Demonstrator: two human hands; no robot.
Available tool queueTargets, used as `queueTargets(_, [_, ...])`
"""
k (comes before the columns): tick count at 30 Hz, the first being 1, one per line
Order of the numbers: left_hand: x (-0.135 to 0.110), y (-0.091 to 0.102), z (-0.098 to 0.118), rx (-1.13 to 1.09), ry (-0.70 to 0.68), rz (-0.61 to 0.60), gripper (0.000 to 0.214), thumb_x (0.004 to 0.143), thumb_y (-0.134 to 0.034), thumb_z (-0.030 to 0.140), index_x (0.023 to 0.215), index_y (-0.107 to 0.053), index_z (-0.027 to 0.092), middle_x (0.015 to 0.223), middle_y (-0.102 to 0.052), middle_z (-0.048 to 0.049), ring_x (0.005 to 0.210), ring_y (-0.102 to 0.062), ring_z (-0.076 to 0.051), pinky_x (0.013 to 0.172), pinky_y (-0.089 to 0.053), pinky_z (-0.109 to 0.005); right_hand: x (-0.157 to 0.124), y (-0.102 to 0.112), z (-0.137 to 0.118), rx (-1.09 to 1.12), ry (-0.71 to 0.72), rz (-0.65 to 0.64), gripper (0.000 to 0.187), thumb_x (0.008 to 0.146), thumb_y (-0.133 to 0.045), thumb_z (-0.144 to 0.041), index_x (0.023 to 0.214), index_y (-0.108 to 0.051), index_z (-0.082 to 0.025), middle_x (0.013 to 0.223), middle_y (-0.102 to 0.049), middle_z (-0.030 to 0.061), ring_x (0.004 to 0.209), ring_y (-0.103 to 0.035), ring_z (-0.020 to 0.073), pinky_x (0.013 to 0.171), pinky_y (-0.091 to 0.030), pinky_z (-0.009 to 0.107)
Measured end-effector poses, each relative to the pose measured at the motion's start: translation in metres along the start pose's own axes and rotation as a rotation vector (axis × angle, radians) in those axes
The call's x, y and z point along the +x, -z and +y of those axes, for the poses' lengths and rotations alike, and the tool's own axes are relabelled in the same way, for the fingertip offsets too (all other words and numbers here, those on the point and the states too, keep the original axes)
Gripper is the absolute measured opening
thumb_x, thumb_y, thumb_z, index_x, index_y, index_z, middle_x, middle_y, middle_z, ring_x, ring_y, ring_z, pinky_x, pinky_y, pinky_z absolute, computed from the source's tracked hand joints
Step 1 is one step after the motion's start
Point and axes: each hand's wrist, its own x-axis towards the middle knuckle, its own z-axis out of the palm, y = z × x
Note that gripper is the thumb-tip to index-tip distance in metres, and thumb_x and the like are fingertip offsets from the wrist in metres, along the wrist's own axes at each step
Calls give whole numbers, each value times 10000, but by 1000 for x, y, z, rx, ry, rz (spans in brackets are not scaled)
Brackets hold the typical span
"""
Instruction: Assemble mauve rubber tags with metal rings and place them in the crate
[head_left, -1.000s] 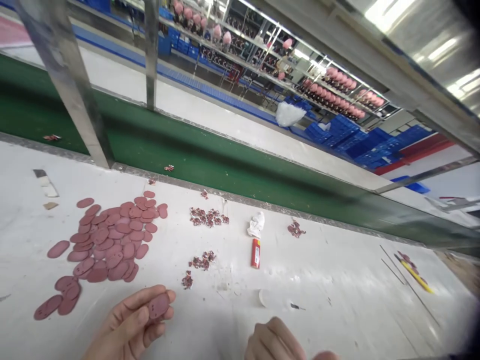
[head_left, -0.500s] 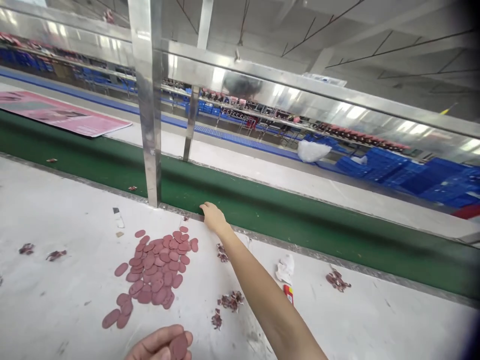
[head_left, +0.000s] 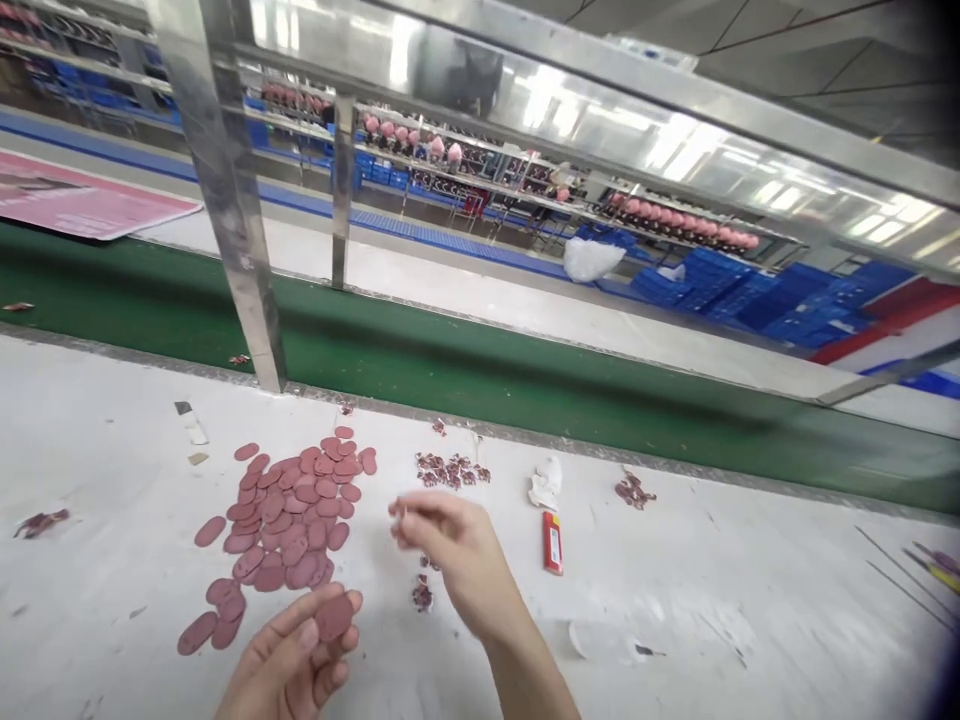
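Observation:
My left hand (head_left: 289,660), at the bottom, holds a thin maroon oval disc (head_left: 334,618) between thumb and fingers. To its right, my right hand (head_left: 461,560) is raised over the white table, fingers bent toward the left hand. Its fingertips are smeared by motion, so I cannot see whether anything is between them. Left of the hands lies a loose pile of similar maroon oval discs (head_left: 292,515), with a few apart at its lower left. Small dark-red scraps (head_left: 452,470) lie beyond the right hand, and another clump (head_left: 422,593) sits just left of its wrist.
A red lighter (head_left: 553,543) and crumpled white paper (head_left: 546,483) lie to the right, with more scraps (head_left: 635,490) beyond. A green belt (head_left: 525,390) runs behind the table edge. A metal post (head_left: 232,200) rises at the left. Thin rods (head_left: 904,575) lie far right.
My right hand has drawn back from the green belt's edge to above the table near my left hand. My left hand has risen slightly, still holding the disc. The view has tilted down.

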Motion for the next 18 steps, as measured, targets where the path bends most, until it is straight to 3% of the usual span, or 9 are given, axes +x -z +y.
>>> queueTargets(4, [2, -2, -3, 47, 8, 13, 457, 444, -1053, 275, 843, -847, 192, 924, -861, -92, 675, -792, -189, 560, -649, -193, -73, 11, 32, 188, -145, 58, 274, 887, -706, -408, 1073, -776, -219, 995, -729, 69, 812, -698, 166, 781, -590, 348])
queueTargets(6, [0, -5, -6, 77, 28, 23, 475, 429, -1057, 280, 843, -846, 183, 920, -861, -92, 677, -790, -188, 561, -650, -190, -92, 20, 46, 80, -158, 133, 300, 892, -682, -323, 1175, -736, -236, 1085, -716, 78, 829, -691, 165, 800, -589, 349])
queueTargets(8, [-4, -7, -11, 98, 49, 33, 481, 427, -1058, 288, 844, -846, 177, 921, -862, -91, 678, -787, -184, 560, -647, -182, -105, 30, 59, -157, -137, 230, 348, 868, -678, -241, 1215, -692, -241, 1121, -699, 79, 870, -686, 186, 819, -583, 355])
queueTargets(10, [-6, -7, -14, 118, 59, 44, 480, 430, -1057, 296, 844, -845, 176, 922, -862, -87, 678, -786, -182, 559, -648, -179, -115, 41, 70, -359, -124, 314, 281, 865, -653, -206, 1143, -684, -230, 1080, -696, 80, 922, -679, 219, 839, -569, 369])
queueTargets(12, [-7, -7, -18, 140, 56, 53, 480, 435, -1055, 302, 849, -846, 178, 923, -862, -84, 689, -787, -184, 563, -650, -178, -123, 50, 78, -412, -142, 356, 178, 907, -614, -234, 1071, -679, -215, 1008, -700, 84, 911, -673, 236, 813, -558, 372])
queueTargets(14, [-7, -7, -20, 158, 58, 59, 489, 433, -1054, 306, 858, -847, 179, 932, -862, -84, 698, -789, -188, 573, -652, -177, -129, 57, 83, -437, -159, 360, 194, 961, -558, -294, 1101, -664, -211, 975, -706, 85, 832, -679, 224, 724, -560, 350])
queueTargets(18, [-8, -11, -22, 176, 76, 58, 484, 428, -1054, 309, 847, -849, 178, 931, -862, -89, 693, -787, -186, 582, -649, -170, -135, 64, 83, -467, -128, 330, 210, 954, -538, -261, 1119, -663, -227, 1156, -669, 100, 884, -702, 209, 755, -595, 338])
